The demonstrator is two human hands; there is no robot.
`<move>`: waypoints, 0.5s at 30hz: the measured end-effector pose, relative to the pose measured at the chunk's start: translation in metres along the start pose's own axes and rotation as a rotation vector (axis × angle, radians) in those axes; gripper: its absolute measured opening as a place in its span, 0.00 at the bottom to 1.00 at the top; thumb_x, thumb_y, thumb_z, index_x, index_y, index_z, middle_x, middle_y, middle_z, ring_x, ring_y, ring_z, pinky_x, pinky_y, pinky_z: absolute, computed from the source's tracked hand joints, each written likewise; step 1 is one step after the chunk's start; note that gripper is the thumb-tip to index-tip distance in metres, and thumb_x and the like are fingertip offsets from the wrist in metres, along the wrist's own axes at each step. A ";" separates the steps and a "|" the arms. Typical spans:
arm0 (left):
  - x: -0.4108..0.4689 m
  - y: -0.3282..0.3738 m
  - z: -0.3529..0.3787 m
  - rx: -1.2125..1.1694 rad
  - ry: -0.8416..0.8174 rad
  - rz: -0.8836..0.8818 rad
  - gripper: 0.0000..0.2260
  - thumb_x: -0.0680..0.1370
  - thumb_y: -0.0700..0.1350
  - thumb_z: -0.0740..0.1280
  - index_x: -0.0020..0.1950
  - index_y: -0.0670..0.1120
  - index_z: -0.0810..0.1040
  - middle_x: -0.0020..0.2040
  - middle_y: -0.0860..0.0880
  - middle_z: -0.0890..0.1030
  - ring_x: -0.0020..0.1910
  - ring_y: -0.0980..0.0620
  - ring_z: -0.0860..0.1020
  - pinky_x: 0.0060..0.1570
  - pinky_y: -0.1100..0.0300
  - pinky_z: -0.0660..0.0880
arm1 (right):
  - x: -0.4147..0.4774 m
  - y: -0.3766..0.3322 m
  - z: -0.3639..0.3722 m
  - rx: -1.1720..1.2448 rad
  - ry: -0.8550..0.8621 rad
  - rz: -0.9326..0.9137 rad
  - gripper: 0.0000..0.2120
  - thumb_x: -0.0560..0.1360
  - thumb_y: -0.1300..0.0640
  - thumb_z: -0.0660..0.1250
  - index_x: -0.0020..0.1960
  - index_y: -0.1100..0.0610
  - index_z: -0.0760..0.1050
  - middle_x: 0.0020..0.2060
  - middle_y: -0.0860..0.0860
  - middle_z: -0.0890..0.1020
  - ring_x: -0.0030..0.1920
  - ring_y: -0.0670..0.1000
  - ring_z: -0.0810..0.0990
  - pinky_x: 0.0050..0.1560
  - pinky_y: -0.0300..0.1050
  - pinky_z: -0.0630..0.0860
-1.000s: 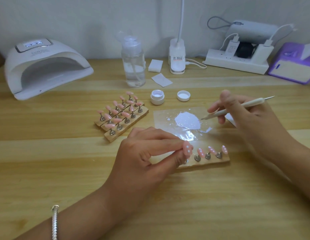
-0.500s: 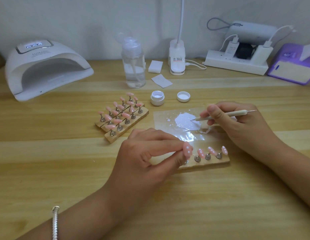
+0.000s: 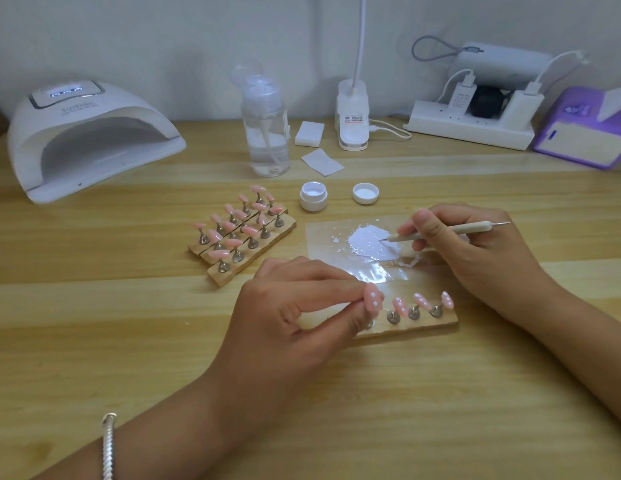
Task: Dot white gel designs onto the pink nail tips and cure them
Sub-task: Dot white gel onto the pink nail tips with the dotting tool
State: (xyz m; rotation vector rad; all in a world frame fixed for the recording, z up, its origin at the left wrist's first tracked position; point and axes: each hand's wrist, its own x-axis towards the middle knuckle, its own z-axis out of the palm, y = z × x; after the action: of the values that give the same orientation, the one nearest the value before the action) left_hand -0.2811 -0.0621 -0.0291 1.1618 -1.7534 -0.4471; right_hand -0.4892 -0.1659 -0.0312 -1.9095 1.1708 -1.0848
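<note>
Left hand (image 3: 295, 317): fingers pinch a dotted pink nail tip (image 3: 372, 296) at the end of the wooden strip (image 3: 420, 325). Right hand (image 3: 475, 247): fingers pinch a dotting pen (image 3: 454, 231), point in white gel (image 3: 369, 241) on clear film (image 3: 331, 237). Behind: plain tips (image 3: 233, 242) on racks (image 3: 257, 259), open jar (image 3: 313, 196), lid (image 3: 365, 193), bottle (image 3: 265, 133), curing lamp (image 3: 94, 140). Wooden desk (image 3: 129, 323); white wall (image 3: 163, 36).

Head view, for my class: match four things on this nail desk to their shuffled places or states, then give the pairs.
1 dotting tool
2 gel jar
3 curing lamp
4 leftmost dotted nail tip

a far left of the table
b pinched by the left hand
c open, beside its lid
d tip in the white gel puddle

Pairs: 1-d, 2-c, 3-a, 4-b
</note>
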 end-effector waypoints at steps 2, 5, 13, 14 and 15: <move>0.000 0.000 0.000 0.000 -0.005 -0.004 0.06 0.76 0.52 0.70 0.45 0.54 0.87 0.44 0.60 0.85 0.46 0.59 0.82 0.51 0.54 0.70 | 0.000 0.000 0.000 -0.009 -0.007 -0.005 0.12 0.77 0.46 0.63 0.41 0.46 0.83 0.36 0.48 0.84 0.43 0.46 0.81 0.48 0.48 0.77; 0.000 0.001 0.000 -0.003 -0.006 -0.008 0.06 0.76 0.52 0.70 0.45 0.53 0.87 0.43 0.60 0.85 0.46 0.59 0.82 0.51 0.54 0.70 | 0.000 0.000 0.000 -0.015 0.001 -0.006 0.13 0.78 0.47 0.63 0.41 0.48 0.83 0.37 0.50 0.84 0.43 0.47 0.82 0.49 0.50 0.78; 0.000 0.001 0.000 0.004 -0.013 -0.008 0.05 0.75 0.51 0.71 0.44 0.53 0.87 0.43 0.60 0.85 0.46 0.59 0.82 0.51 0.52 0.71 | -0.004 -0.016 -0.002 0.082 0.120 -0.077 0.14 0.82 0.50 0.60 0.49 0.51 0.83 0.41 0.45 0.86 0.47 0.37 0.82 0.48 0.26 0.70; 0.000 0.001 0.000 0.002 -0.015 -0.008 0.04 0.75 0.50 0.72 0.44 0.53 0.87 0.43 0.59 0.85 0.46 0.59 0.82 0.51 0.51 0.72 | -0.005 -0.020 -0.001 0.109 0.129 -0.086 0.13 0.82 0.50 0.61 0.49 0.50 0.83 0.41 0.45 0.86 0.47 0.38 0.82 0.48 0.27 0.70; 0.000 0.001 0.000 0.002 -0.016 -0.007 0.04 0.75 0.50 0.72 0.43 0.53 0.87 0.43 0.59 0.85 0.46 0.58 0.82 0.51 0.49 0.72 | -0.006 -0.025 -0.001 0.143 0.134 -0.095 0.11 0.80 0.48 0.63 0.48 0.49 0.83 0.41 0.45 0.86 0.47 0.40 0.82 0.48 0.28 0.71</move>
State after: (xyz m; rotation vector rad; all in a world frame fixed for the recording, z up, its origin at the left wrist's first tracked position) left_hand -0.2819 -0.0621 -0.0286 1.1690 -1.7642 -0.4606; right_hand -0.4819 -0.1503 -0.0125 -1.8206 1.0520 -1.3296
